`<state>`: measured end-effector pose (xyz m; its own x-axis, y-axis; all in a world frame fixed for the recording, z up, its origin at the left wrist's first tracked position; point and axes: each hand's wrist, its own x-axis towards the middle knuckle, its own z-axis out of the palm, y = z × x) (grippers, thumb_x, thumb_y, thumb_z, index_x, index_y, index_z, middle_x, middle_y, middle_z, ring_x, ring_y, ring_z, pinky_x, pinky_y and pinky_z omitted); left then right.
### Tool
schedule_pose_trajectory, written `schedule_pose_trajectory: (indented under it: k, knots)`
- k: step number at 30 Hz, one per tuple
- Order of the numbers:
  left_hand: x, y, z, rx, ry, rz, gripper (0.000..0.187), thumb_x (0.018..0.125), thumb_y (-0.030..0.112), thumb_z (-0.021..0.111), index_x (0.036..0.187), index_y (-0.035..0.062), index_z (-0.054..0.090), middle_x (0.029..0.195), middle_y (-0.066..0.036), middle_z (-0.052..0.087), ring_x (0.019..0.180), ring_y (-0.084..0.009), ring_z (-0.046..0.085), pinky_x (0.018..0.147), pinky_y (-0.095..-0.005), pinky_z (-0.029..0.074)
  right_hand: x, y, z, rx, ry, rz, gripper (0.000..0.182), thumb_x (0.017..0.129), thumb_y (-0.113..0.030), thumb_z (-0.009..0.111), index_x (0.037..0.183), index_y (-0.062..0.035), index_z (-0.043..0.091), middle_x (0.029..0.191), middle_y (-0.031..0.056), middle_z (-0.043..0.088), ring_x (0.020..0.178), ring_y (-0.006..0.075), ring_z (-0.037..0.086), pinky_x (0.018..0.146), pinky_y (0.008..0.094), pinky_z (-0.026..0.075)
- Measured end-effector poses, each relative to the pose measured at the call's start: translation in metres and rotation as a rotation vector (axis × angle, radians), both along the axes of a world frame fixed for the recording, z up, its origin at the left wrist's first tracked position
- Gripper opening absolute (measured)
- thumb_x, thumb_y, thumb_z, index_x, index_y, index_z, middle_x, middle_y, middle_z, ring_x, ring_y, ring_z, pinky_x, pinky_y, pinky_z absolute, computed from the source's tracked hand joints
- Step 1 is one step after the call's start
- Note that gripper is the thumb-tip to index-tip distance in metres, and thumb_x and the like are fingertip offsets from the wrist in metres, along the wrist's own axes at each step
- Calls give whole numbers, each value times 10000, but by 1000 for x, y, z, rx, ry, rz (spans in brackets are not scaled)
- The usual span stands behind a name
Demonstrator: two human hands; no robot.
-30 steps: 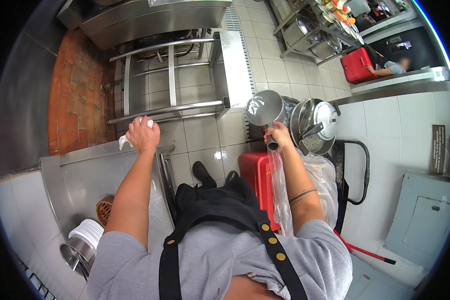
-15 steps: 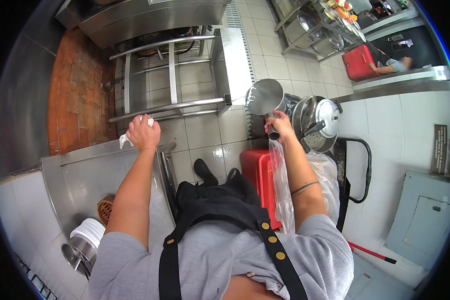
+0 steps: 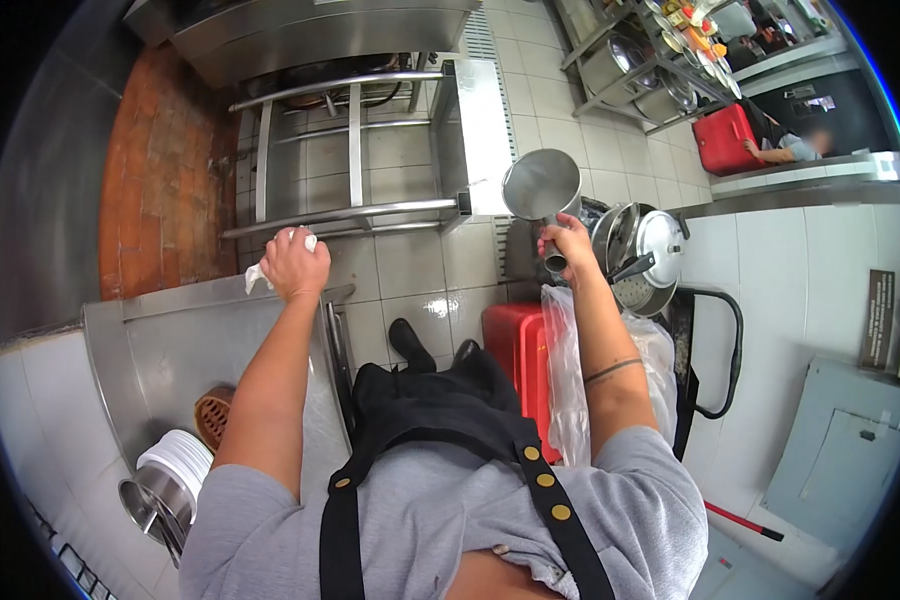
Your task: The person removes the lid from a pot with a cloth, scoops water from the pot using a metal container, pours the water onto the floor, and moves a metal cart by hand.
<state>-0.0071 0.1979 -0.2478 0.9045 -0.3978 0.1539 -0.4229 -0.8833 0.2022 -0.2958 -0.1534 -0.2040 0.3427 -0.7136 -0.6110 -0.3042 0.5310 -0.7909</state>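
The right hand (image 3: 568, 243) sits just right of the frame's centre, clenched around the short handle of a steel saucepan (image 3: 541, 185). The pan is tipped so its open mouth faces the camera, and it hangs in the air above the tiled floor (image 3: 410, 265). A clear plastic bag (image 3: 568, 380) hangs from below the same hand, along the forearm, down toward the lower middle of the frame; whether the fingers pinch it too cannot be told.

The left hand (image 3: 295, 263), left of centre, is closed on a crumpled white cloth (image 3: 257, 277) and rests at the far corner of the steel tabletop (image 3: 170, 350), which fills the lower left. On that tabletop, near the bottom left edge, stands a stack of white plates (image 3: 178, 461) just beside a small steel cup (image 3: 150, 502), and a brown round drain cover (image 3: 213, 415) lies close above them.

Below the pan, in the middle of the frame, a red crate (image 3: 515, 350) stands on the floor beside the person's black shoes. Just right of the right hand lies a heap of steel pots and lids (image 3: 642, 255). A steel rack (image 3: 350, 150) fills the upper middle. In the upper right corner another person's arm (image 3: 780, 152) leans beside a red box (image 3: 722, 140).
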Motion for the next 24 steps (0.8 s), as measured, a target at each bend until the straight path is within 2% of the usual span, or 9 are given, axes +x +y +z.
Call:
schedule_pose_trajectory:
  k: [11,19,24]
  knots:
    - [0,0,0,25,25,1,263,759,311,625,987,214,713,1136,30,607,1098,-217,524,957,-416,372,1,5,-2,68,-25,-18,714,734,103,591,1384,25,306,909,189,603,619,239,623,493,352,542]
    - [1,-2,0,4,2,9,233,746,303,624,939,207,713,1117,28,615,1063,-227,538,923,-420,380,34,-16,-19,9,41,40,767,732,72,596,1428,64,273,776,171,607,560,241,613,478,351,505]
    - [2,-2,-4,13,-29,19,221,730,292,626,915,203,707,1108,24,618,1043,-230,539,902,-417,383,65,-41,-25,21,13,46,786,731,80,587,1440,69,245,801,186,600,554,248,605,476,351,507]
